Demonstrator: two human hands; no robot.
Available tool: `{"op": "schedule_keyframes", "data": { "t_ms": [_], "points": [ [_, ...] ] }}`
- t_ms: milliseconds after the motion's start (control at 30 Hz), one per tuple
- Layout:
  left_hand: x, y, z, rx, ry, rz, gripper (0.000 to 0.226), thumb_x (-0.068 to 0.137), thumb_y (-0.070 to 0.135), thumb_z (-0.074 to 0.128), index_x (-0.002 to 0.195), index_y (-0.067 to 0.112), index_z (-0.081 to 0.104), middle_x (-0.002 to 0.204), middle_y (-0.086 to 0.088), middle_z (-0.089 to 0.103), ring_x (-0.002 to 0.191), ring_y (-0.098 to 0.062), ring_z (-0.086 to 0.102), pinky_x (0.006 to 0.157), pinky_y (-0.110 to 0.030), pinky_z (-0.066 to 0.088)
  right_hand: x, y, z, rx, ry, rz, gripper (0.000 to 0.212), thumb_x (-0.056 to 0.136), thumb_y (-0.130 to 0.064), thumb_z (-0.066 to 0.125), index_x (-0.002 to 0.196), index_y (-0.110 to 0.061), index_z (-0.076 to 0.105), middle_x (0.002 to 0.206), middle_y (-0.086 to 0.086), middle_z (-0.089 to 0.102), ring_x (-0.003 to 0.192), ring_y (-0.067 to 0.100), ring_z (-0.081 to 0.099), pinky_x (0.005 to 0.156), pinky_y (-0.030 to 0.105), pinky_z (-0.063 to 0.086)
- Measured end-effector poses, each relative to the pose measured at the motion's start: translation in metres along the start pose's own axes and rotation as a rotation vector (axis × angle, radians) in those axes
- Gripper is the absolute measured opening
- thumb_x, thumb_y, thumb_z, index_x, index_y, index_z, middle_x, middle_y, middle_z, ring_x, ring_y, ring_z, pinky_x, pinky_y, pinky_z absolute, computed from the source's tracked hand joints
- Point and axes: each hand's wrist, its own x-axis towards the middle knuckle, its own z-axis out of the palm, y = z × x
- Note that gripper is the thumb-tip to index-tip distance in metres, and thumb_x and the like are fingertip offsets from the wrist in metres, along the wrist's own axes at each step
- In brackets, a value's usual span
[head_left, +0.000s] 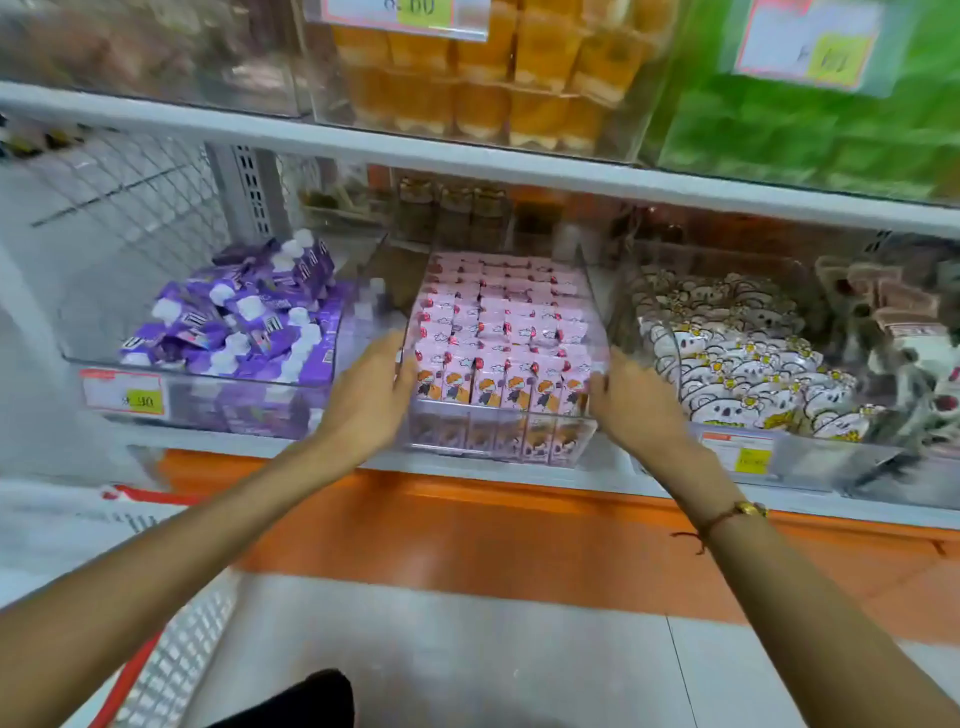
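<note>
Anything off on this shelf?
Purple pouches lie jumbled, unlike the pink packets in neat rows. The pink bin, held by the left hand and right hand, shows no front price tag; the purple bin and koala bin each have one.

Centre of view: clear rectangular plastic bin (498, 441), upright on white shelf (260, 441), long axis running 6 to 12 o'clock, low front wall at 6 o'clock by shelf lip. Inside: small pink cartons with cartoon print (509, 332), upright, packed in tidy rows front to back, front row rising above front wall.
</note>
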Motion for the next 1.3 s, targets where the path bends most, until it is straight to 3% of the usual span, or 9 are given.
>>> {"op": "schedule_keyframes", "data": {
  "t_ms": [200,433,567,667,767,900,1067,1200,1300],
  "points": [
    [-0.006,0.014,-0.007,0.028,-0.019,-0.039,0.029,0.103,0.02,0.036,0.126,0.011,0.05,0.115,-0.014,0.06,0.095,-0.032,0.061,0.08,-0.042,0.05,-0.011,-0.014,-0.006,0.044,0.029,0.101,0.03,0.1,-0.015,0.037,0.123,0.0,0.048,0.108,0.026,0.064,0.098,0.04,0.061,0.071,0.034,0.04],
    [0.013,0.005,0.004,0.101,0.071,-0.039,0.021,0.103,0.029,0.034,0.115,0.021,0.048,0.09,-0.002,0.059,0.07,-0.019,0.057,0.058,-0.032,0.041,0.006,-0.002,0.004,0.115,0.098,0.03,0.029,0.096,-0.02,0.045,0.12,-0.005,0.04,0.072,0.004,0.053,0.066,0.025,0.049,0.056,0.03,0.033],
    [0.013,-0.001,0.013,0.084,0.103,-0.04,0.037,0.104,0.027,0.034,0.139,0.026,0.044,0.059,0.004,0.047,0.054,-0.015,0.048,0.05,-0.031,0.033,0.012,0.006,0.006,0.069,0.124,-0.056,0.03,0.099,-0.018,0.04,0.124,-0.002,0.042,0.063,-0.001,0.045,0.06,0.024,0.048,0.05,0.029,0.029],
    [0.014,-0.002,0.013,0.043,0.102,-0.055,0.038,0.103,0.027,0.035,0.139,0.024,0.046,0.051,0.003,0.042,0.045,-0.014,0.042,0.045,-0.03,0.029,0.013,0.008,0.003,0.096,0.145,-0.076,0.014,0.096,-0.016,0.043,0.103,-0.005,0.049,0.063,0.002,0.047,0.06,0.027,0.049,0.05,0.029,0.028],
    [0.019,0.002,0.01,0.022,0.124,-0.035,0.035,0.103,0.033,0.034,0.133,0.03,0.051,0.057,-0.007,0.056,0.048,-0.02,0.051,0.046,-0.029,0.033,0.016,0.007,-0.003,0.145,0.191,-0.055,0.019,0.093,-0.013,0.048,0.075,-0.006,0.047,0.057,0.006,0.048,0.052,0.023,0.046,0.044,0.028,0.025],
    [0.029,0.015,-0.003,0.034,0.174,-0.006,0.036,0.102,0.031,0.036,0.136,0.036,0.048,0.065,-0.007,0.063,0.061,-0.029,0.059,0.052,-0.034,0.041,0.023,0.005,-0.02,0.227,0.238,-0.07,0.019,0.087,-0.007,0.05,0.071,0.0,0.057,0.057,0.016,0.057,0.051,0.03,0.05,0.046,0.029,0.034],
    [0.015,0.03,-0.018,0.055,0.181,0.077,0.02,0.101,0.027,0.04,0.093,0.031,0.058,0.056,0.0,0.055,0.057,-0.024,0.053,0.054,-0.034,0.037,0.003,0.013,-0.036,0.203,0.284,-0.082,0.019,0.085,-0.009,0.054,0.066,-0.009,0.051,0.045,0.0,0.047,0.043,0.018,0.044,0.043,0.024,0.025],
    [-0.018,0.031,-0.011,0.083,0.085,0.078,0.033,0.102,0.032,0.038,0.134,0.031,0.045,0.07,-0.002,0.065,0.068,-0.03,0.061,0.059,-0.039,0.043,-0.028,0.023,-0.03,0.064,0.261,-0.101,0.014,0.09,-0.016,0.051,0.088,-0.003,0.056,0.053,0.008,0.05,0.053,0.035,0.053,0.047,0.03,0.026],
    [-0.031,0.033,0.001,0.026,0.014,0.053,0.037,0.101,0.034,0.035,0.138,0.029,0.035,0.089,-0.005,0.069,0.084,-0.036,0.064,0.075,-0.046,0.048,-0.035,0.027,-0.026,-0.052,0.261,-0.099,0.019,0.093,-0.019,0.049,0.104,-0.004,0.055,0.063,0.012,0.059,0.062,0.036,0.058,0.046,0.03,0.02]
  ]
}}
